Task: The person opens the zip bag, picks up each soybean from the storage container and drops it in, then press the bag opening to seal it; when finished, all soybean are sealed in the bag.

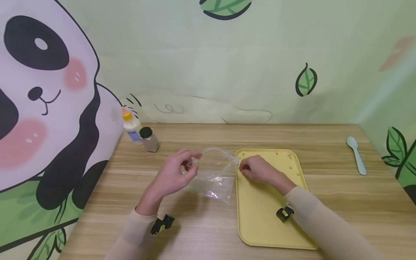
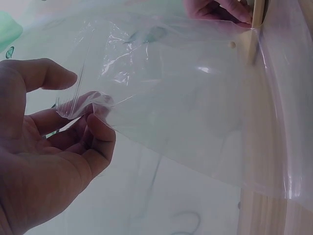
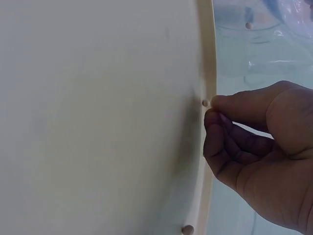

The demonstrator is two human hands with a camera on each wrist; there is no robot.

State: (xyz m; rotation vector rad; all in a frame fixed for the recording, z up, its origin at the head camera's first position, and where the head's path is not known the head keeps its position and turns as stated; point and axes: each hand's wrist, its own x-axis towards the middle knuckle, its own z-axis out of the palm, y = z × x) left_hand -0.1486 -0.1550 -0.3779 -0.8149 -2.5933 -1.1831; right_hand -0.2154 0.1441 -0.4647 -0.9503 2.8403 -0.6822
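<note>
My left hand holds one side of a clear plastic zip bag, its lower fingers curled round the gathered mouth edge. Thumb and forefinger stand apart there in the left wrist view. Bag film spreads rightward to the yellow tray. At the tray's upper left rim, my right hand has thumb and forefinger together, with a small round tan bean-like piece right at the tips. Another such piece shows through the bag film. More lie near the tray's far end, one of them a tan piece.
Toward the back left stand a white glue bottle with a yellow cap and a small jar with a black lid. A pale blue spoon lies at the right. The painted wall borders the wooden table behind.
</note>
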